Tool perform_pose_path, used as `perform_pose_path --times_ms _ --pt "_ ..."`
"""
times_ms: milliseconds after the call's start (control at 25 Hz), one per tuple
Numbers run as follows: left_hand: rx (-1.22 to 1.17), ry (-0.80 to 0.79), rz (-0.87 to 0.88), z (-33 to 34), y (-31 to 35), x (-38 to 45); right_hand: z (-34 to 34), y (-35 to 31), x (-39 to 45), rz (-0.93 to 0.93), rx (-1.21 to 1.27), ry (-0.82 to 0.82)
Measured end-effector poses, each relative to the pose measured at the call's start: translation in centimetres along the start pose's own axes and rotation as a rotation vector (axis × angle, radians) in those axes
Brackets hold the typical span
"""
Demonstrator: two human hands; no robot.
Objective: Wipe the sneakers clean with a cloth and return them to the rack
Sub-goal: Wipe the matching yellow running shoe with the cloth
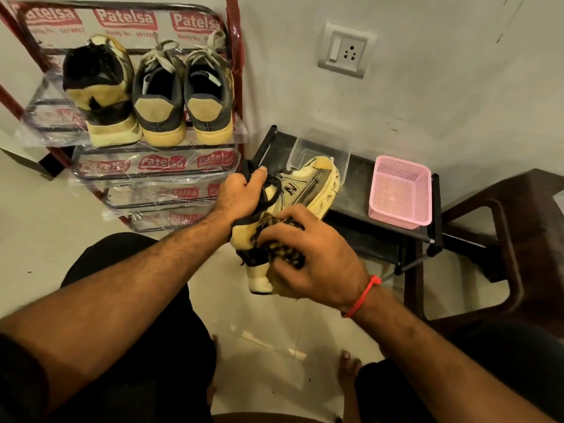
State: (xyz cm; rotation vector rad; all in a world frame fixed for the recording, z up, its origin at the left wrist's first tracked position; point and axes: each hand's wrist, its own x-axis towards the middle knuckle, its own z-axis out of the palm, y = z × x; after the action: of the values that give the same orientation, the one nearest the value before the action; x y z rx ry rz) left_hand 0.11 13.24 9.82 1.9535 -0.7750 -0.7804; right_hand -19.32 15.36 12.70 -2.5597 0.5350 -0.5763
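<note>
The red-framed shoe rack (235, 74) stands against the wall at the left, still in its clear plastic wrap, which carries the repeated red label "Patelsa" with a line beginning "Redg No." under it; the digits are only partly readable. On its top shelf three sneakers sit heels outward: a black-and-yellow one (102, 90) with an open place to its left, and a grey pair (183, 93) with pale laces. Right of the rack a low black shelf (375, 236) holds a clear plastic box (320, 151) and a pink mesh basket (399, 192), and a dark brown plastic chair (494, 239) stands at the far right. The sneaker being wiped (300, 190) is held in the air over the black shelf's near end, toe away from the person, an "N" logo readable on its side. The left hand (241, 193) grips it at the collar and laces, fingers curled round the top, apparently to steady it and turn the heel toward the other hand. The right hand (314, 254), a red thread at its wrist, has its fingers curled round a bunched dark patterned cloth (283, 239), pressing it against the heel and rear side, which I judge to be the part now being cleaned
</note>
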Motion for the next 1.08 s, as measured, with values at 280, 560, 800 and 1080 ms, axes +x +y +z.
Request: perform_pose_path --times_ms 280,560,800,1080 --pt "-0.296 -0.169 -0.224 0.4 0.8 -1.3 -2.3 2.3 0.3 0.421 0.518 0.431" --pt "-0.209 -0.66 0.24 -1.4 3.2 -5.3 -5.4 4.9 0.4 0.619 0.866 0.742" --pt "0.259 -0.419 0.844 -0.6 2.8 -5.4 -7.0 4.6 0.8 0.632 0.992 0.784" --pt "0.057 -0.306 0.866 -0.7 2.8 -4.6 -5.7 3.6 0.5 0.692 1.162 0.401"
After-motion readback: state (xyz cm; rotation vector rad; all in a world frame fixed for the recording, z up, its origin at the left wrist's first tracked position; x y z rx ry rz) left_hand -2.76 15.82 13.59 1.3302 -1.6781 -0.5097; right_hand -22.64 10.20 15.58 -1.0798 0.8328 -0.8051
